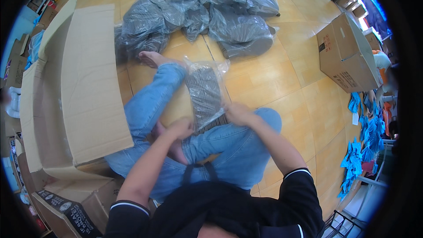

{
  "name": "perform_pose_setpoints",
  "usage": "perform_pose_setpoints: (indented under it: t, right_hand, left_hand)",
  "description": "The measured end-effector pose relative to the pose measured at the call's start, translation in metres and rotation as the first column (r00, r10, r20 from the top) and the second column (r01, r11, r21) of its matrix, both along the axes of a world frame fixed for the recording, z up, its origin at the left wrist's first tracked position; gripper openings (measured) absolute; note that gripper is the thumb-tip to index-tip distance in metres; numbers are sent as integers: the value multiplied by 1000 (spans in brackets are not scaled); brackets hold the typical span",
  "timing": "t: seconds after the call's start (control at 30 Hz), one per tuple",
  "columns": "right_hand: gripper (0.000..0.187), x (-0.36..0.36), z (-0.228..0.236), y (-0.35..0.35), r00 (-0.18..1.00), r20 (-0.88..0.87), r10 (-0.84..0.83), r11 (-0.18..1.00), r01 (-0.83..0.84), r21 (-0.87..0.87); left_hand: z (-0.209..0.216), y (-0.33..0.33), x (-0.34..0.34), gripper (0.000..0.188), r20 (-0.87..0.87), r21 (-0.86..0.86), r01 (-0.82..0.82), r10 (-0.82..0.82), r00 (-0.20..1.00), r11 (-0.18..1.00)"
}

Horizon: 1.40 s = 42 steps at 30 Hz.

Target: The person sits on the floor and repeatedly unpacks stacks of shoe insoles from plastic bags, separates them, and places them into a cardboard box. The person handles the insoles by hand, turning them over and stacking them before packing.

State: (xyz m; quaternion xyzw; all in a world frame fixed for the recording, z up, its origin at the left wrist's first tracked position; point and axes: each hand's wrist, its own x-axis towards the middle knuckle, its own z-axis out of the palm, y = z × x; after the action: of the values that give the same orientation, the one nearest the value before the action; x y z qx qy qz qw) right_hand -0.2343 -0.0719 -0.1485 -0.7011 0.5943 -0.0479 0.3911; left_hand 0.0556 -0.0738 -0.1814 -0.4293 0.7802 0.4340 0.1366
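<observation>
On the floor between my legs lies a clear plastic bag (205,90) with a stack of dark grey, ridged flat pieces inside; their kind I cannot make out. My left hand (180,128), slightly blurred, is closed at the bag's near left corner. At the near right edge my right hand (239,113) pinches the plastic film. The stack's near end shows at the bag's mouth, close to my bent leg (220,143).
Beyond my feet is a heap of similar filled plastic bags (189,11). A large open cardboard box (94,83) stands close on my left. Another carton (346,53) sits at the far right, with blue pieces (352,163) nearer on the tiled floor (304,119).
</observation>
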Motion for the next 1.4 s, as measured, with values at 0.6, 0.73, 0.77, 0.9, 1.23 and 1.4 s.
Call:
perform_pose_setpoints:
  t: [0.6,0.73,0.77,0.9,1.23,1.4]
  right_hand:
    - [86,57,-23,-4,730,549,-408,912,291,291]
    - [80,70,31,-5,596,631,-497,862,257,436]
    - [80,69,49,0,582,611,-536,840,298,453]
    - [77,60,115,22,455,809,-372,918,307,249]
    - [74,47,155,110,379,798,-469,828,504,247]
    - [65,27,165,123,289,820,-495,807,503,309]
  left_hand:
    - [1,27,-50,64,-406,538,-680,860,309,498]
    - [41,15,-54,59,-212,836,-495,972,104,236]
    - [57,21,-59,56,-226,843,-490,973,57,224]
    - [116,35,-64,57,-353,914,-294,906,-233,281]
    - [162,77,-84,61,-615,788,-127,781,-108,603]
    - [198,84,-93,70,-724,687,-94,668,-175,720]
